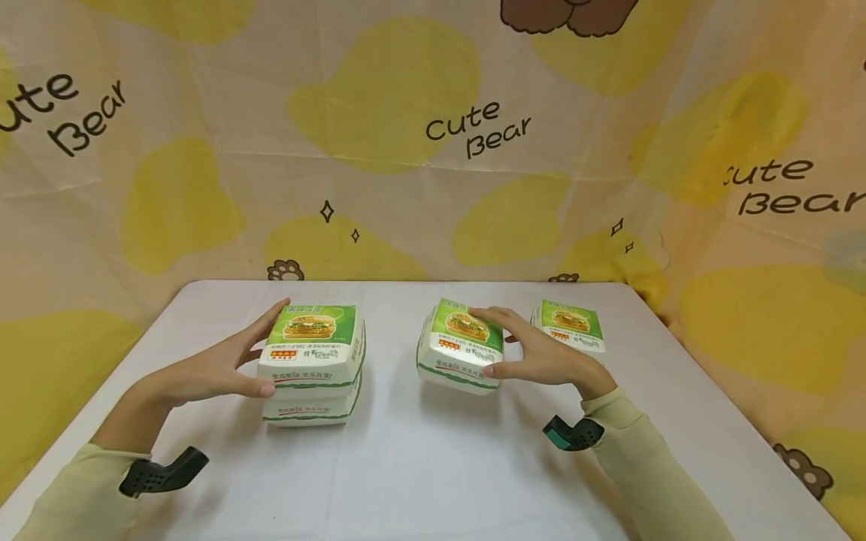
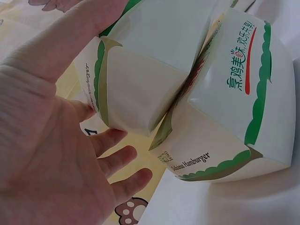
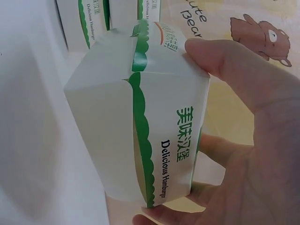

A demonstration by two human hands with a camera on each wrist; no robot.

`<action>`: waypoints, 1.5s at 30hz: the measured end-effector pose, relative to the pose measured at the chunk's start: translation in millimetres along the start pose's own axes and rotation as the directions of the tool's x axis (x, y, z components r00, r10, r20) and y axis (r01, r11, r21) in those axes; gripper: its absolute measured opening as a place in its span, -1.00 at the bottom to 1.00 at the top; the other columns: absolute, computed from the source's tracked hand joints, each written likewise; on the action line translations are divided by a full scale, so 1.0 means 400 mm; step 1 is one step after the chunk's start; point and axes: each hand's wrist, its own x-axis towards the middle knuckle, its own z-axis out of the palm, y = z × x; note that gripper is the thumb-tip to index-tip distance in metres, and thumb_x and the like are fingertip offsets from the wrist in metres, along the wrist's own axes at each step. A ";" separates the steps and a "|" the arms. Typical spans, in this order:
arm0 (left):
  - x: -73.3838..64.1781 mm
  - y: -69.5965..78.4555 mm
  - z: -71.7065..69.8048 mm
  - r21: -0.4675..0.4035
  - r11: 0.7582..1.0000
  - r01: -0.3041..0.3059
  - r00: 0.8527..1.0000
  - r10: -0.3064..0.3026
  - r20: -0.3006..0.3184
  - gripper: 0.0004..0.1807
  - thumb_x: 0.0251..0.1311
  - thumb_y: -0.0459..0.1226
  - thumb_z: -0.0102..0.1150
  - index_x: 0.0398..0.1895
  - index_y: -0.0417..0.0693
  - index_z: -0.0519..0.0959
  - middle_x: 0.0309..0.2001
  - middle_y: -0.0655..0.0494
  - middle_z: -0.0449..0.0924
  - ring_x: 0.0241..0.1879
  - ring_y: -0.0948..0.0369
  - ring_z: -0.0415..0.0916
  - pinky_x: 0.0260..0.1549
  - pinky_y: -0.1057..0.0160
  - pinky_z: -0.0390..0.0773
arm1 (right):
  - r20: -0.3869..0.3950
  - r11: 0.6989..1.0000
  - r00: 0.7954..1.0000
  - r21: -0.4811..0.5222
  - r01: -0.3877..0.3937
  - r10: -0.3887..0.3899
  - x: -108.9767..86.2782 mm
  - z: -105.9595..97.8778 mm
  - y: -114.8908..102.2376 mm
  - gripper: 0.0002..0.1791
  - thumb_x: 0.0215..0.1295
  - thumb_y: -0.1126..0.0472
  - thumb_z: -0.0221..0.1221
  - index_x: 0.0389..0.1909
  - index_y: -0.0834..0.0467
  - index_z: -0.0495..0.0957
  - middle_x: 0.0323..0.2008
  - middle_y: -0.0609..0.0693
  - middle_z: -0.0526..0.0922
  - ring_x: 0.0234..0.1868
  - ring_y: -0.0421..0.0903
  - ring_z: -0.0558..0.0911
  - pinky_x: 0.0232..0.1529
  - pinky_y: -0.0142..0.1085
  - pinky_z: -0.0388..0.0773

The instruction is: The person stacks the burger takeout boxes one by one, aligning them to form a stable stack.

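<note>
In the head view my left hand (image 1: pixel 210 370) is at the left side of a two-high stack. Its thumb lies by the front corner of the upper burger box (image 1: pixel 310 362), its index finger by the back corner. The other fingers spread loosely, apart from the box walls in the left wrist view. The lower burger box (image 2: pixel 225 108) sits directly beneath. My right hand (image 1: pixel 537 353) grips another burger box (image 1: pixel 463 338) from its right side, thumb at the front and fingers around the back. That box is tilted and held above the white table.
One more burger box (image 1: pixel 567 324) stands at the right, partly behind my right hand. The white table (image 1: pixel 406 473) ends at a patterned cloth backdrop (image 1: pixel 379 150) behind and at both sides. Each wrist wears a black camera mount (image 1: pixel 165 473).
</note>
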 end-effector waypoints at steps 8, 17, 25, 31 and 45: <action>0.002 -0.002 0.001 0.014 1.000 0.002 1.000 -0.002 -0.001 0.26 0.11 -0.22 0.34 0.62 0.49 -0.40 0.66 -0.12 -0.37 0.49 -0.45 -0.05 0.23 -0.42 0.28 | -0.035 1.000 0.999 0.010 -0.012 0.012 -0.001 0.000 -0.007 -0.04 0.21 -0.04 0.35 0.58 -0.27 0.07 0.59 0.01 0.02 0.41 0.12 0.32 0.35 0.26 0.34; 0.001 0.000 0.001 0.005 1.000 0.002 1.000 -0.002 -0.004 0.25 0.11 -0.22 0.34 0.61 0.56 -0.38 0.66 -0.14 -0.37 0.49 -0.47 -0.09 0.23 -0.53 0.20 | -0.066 0.999 0.998 0.024 0.020 -0.019 0.001 0.000 -0.013 -0.06 0.22 -0.01 0.35 0.58 -0.25 0.09 0.59 0.01 0.04 0.42 0.09 0.28 0.37 0.16 0.32; -0.006 -0.006 0.000 0.040 0.999 -0.022 1.000 0.022 -0.013 0.25 0.12 -0.24 0.35 0.62 0.49 -0.36 0.67 0.01 -0.30 0.57 0.06 -0.06 0.26 0.38 0.33 | -0.090 0.997 0.995 0.054 0.046 -0.041 -0.002 -0.001 -0.027 -0.06 0.22 0.02 0.36 0.57 -0.24 0.11 0.58 0.01 0.06 0.45 0.09 0.25 0.39 0.20 0.29; 0.000 0.001 -0.001 0.013 1.000 -0.018 1.000 0.018 0.000 0.25 0.12 -0.23 0.35 0.62 0.50 -0.38 0.67 -0.03 -0.35 0.57 -0.22 -0.12 0.38 -0.05 0.33 | -0.135 0.995 0.990 0.078 0.055 -0.044 -0.002 -0.003 -0.037 -0.08 0.19 0.06 0.39 0.55 -0.11 0.18 0.55 0.04 0.10 0.43 0.09 0.26 0.37 0.17 0.32; 0.002 0.002 0.000 -0.002 1.000 -0.012 1.000 0.012 0.003 0.25 0.13 -0.18 0.37 0.61 0.52 -0.39 0.66 -0.16 -0.37 0.52 -0.41 -0.12 0.28 -0.52 0.14 | -0.235 0.980 0.969 0.164 0.111 -0.071 0.009 -0.004 -0.060 -0.18 0.23 0.14 0.37 0.51 0.02 0.27 0.56 0.13 0.10 0.52 0.18 0.19 0.38 0.21 0.33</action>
